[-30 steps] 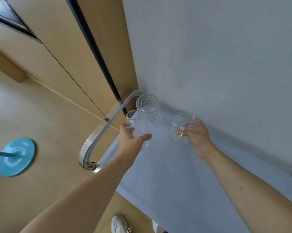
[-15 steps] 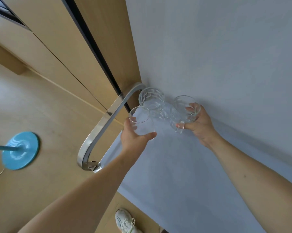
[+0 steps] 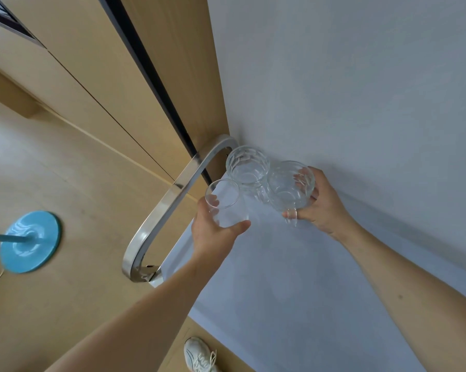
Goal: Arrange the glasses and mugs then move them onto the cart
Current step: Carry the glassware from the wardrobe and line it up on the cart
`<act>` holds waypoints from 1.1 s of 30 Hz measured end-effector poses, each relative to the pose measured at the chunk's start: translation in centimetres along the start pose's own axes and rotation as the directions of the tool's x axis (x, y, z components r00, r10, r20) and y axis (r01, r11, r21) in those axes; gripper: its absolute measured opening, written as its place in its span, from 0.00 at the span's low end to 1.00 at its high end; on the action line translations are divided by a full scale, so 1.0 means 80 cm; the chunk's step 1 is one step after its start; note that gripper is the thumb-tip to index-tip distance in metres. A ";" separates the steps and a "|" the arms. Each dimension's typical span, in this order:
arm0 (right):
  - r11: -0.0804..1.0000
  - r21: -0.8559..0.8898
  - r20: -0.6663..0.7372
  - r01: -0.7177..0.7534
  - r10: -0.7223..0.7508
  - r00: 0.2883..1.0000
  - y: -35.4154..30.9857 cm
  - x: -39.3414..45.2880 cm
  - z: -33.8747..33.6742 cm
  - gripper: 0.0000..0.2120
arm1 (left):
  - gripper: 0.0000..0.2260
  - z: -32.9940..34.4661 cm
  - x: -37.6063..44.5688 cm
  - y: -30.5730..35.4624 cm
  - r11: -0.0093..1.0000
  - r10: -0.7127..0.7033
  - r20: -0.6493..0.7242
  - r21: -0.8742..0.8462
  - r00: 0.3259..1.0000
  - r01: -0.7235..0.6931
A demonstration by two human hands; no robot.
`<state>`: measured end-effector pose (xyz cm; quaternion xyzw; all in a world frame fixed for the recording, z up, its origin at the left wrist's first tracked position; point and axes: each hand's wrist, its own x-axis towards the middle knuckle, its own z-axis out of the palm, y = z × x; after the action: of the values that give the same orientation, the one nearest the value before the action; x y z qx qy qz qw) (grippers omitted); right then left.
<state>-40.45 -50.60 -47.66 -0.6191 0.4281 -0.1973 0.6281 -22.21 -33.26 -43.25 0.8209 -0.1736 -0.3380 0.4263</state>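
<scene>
Both arms outstretched — left hand [image 3: 213,232], right hand [image 3: 324,208].

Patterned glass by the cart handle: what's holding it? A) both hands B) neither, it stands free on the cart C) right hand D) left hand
B: the patterned glass stands alone on the cart, while the left hand grips a plain glass and the right hand a glass mug.

Two bare forearms reach forward from the bottom of the view, the left from seven o'clock, the right from four o'clock. The left hand [image 3: 215,232] is wrapped around a plain glass [image 3: 224,204], thumb toward three o'clock. The right hand [image 3: 324,205] grips a patterned glass mug [image 3: 289,186] at its handle.
</scene>
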 end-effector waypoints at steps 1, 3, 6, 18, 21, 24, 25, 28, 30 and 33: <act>1.000 -0.027 0.016 0.009 -0.009 1.000 0.002 0.000 -0.003 0.47 | 0.35 -0.001 0.001 -0.001 1.000 -0.002 0.000 0.004 1.000 0.002; 0.997 -0.074 0.043 0.021 -0.018 0.999 0.005 -0.002 -0.007 0.48 | 0.35 -0.001 0.002 -0.002 1.000 -0.012 0.000 0.008 1.000 0.012; 0.996 -0.091 0.058 0.011 -0.006 0.998 0.002 -0.003 -0.007 0.48 | 0.35 -0.001 0.001 -0.003 1.000 -0.010 0.000 0.015 1.000 0.010; 0.989 -0.126 0.180 -0.072 0.094 0.979 -0.005 0.011 -0.020 0.52 | 0.33 0.000 -0.017 -0.002 0.999 0.005 0.035 0.044 0.999 -0.006; 0.985 -0.149 0.261 -0.090 0.127 0.957 -0.005 0.015 -0.026 0.52 | 0.34 -0.001 -0.023 -0.003 0.998 0.012 0.049 0.061 0.999 -0.015; 0.973 -0.214 0.255 -0.089 0.143 0.956 -0.008 0.012 -0.030 0.50 | 0.34 -0.003 -0.029 -0.004 0.998 0.024 0.055 0.063 0.998 -0.027; 0.968 -0.229 0.216 -0.100 0.151 0.965 -0.008 0.008 -0.031 0.48 | 0.34 -0.004 -0.031 -0.004 0.998 0.027 0.059 0.063 0.998 -0.031; 0.946 -0.293 0.060 -0.138 0.162 0.985 -0.006 -0.013 -0.033 0.43 | 0.34 -0.009 -0.039 -0.004 0.996 0.038 0.079 0.075 0.996 -0.044; 0.932 -0.307 -0.034 -0.191 0.190 0.981 -0.006 -0.034 -0.033 0.38 | 0.34 -0.015 -0.046 -0.005 0.994 0.050 0.103 0.089 0.993 -0.059; 0.910 -0.337 -0.126 -0.240 0.209 0.970 -0.008 -0.070 -0.028 0.35 | 0.34 -0.025 -0.056 -0.008 0.992 0.072 0.134 0.094 0.988 -0.085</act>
<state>-45.16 -47.74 -45.13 -0.6580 0.5518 -0.0714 0.5073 -23.98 -29.12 -41.14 0.8096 -0.2500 -0.3649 0.3858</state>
